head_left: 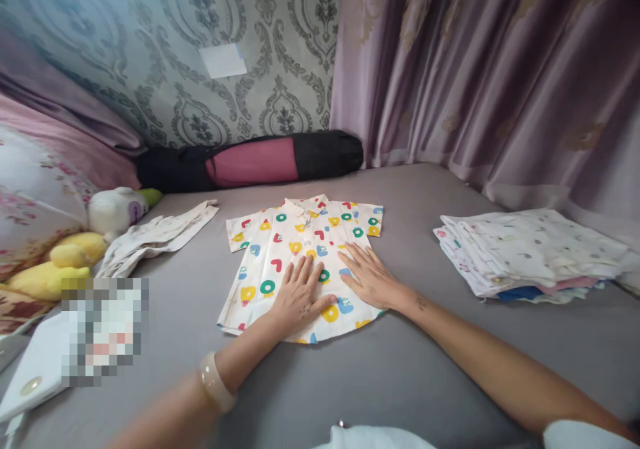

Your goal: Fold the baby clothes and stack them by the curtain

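Note:
A small white short-sleeved shirt [280,235] with colourful letter prints lies spread flat on the grey bed sheet [415,369], its collar pointing away from me. My left hand [300,295] rests flat on the lower middle of the shirt, fingers stretched out. Just to its right, my right hand [370,279] presses on the shirt's right side, fingers spread. Neither hand grips the cloth. A pale bangle [217,382] circles my left wrist.
On the right sits a stack of folded clothes [530,249]. A crumpled light garment [160,232] lies to the left, near plush toys [65,262] and a white device [45,362] with a cable. Along the wall stretches a long black and maroon bag [250,162]. Purple curtains [475,69] hang behind.

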Demonstrator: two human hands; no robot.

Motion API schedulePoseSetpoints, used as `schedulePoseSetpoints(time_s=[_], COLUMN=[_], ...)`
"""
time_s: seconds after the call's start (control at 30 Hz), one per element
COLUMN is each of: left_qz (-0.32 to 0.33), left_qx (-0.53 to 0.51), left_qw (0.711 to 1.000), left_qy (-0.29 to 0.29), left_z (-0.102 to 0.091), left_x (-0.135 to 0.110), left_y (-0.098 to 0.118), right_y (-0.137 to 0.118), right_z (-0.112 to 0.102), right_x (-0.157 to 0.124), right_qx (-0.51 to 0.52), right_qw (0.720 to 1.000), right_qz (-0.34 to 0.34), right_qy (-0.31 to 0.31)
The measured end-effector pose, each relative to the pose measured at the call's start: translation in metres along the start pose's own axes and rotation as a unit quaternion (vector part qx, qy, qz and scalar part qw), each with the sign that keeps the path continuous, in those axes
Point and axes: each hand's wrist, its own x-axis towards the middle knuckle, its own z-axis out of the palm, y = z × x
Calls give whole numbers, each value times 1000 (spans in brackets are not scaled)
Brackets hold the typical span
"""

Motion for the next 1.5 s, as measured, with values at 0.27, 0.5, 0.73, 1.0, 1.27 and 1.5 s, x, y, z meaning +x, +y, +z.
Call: schedulePoseSetpoints(time_s=[0.27, 0.5, 0.73, 1.0, 1.27, 1.5], left_qz=[17, -38, -62, 49, 68, 10], left_qx=[0, 31, 29, -23, 0, 24], left_qw=[999, 995, 994, 997, 995, 996], left_qy=[-45, -93, -85, -55, -77, -85], left_z=[-36, -56, -49, -29, -22, -17], left_x=[16, 61, 108, 150, 179, 197], left_y=[5, 4, 31, 51, 85, 103], right_y=[3, 5, 13, 11, 11, 13], right_z=[-6, -10, -12, -15, -12, -8], right_x=[-29, -31, -36, -36, -39, -41], right_qx=[9, -56, -53, -41, -22, -9], right_qw=[993, 971, 966, 964, 963, 965], right_qz=[82, 195, 212, 226, 235, 228], right_qy=[85, 126, 136, 136, 132, 128])
